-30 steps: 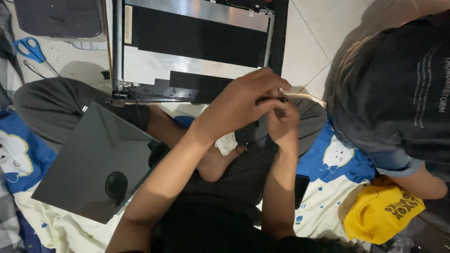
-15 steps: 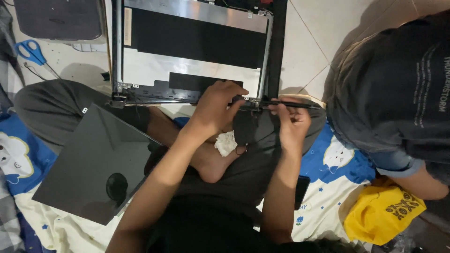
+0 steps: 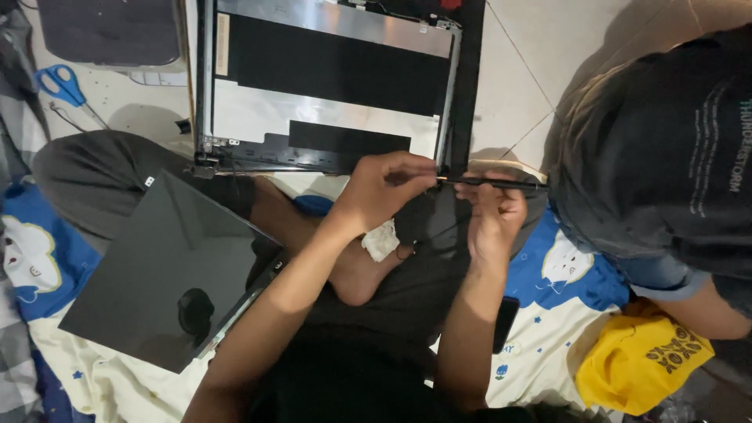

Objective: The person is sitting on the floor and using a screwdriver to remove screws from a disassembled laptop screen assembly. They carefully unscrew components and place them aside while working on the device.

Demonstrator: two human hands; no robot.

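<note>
I sit cross-legged on the floor. A thin black strip [image 3: 501,184] lies level in front of me, just below the right corner of an opened laptop lid shell [image 3: 329,117] with silver and black foil inside. My left hand [image 3: 384,192] pinches the strip's left end. My right hand [image 3: 489,219] grips the strip from below, near its middle. A dark glossy screen panel [image 3: 168,282] rests on my left knee, away from both hands.
Another person in a dark shirt [image 3: 666,157] sits close on the right. Blue-handled scissors [image 3: 63,84] lie on the tiles at far left, and a dark pad [image 3: 110,31] sits above them. A yellow cloth [image 3: 642,360], a black phone [image 3: 505,321] and a cloud-print blanket [image 3: 23,258] surround me.
My hands were bunched together at the lid's right corner. The left hand has slid left and lower, the hands have parted, and the black strip now shows stretched between them.
</note>
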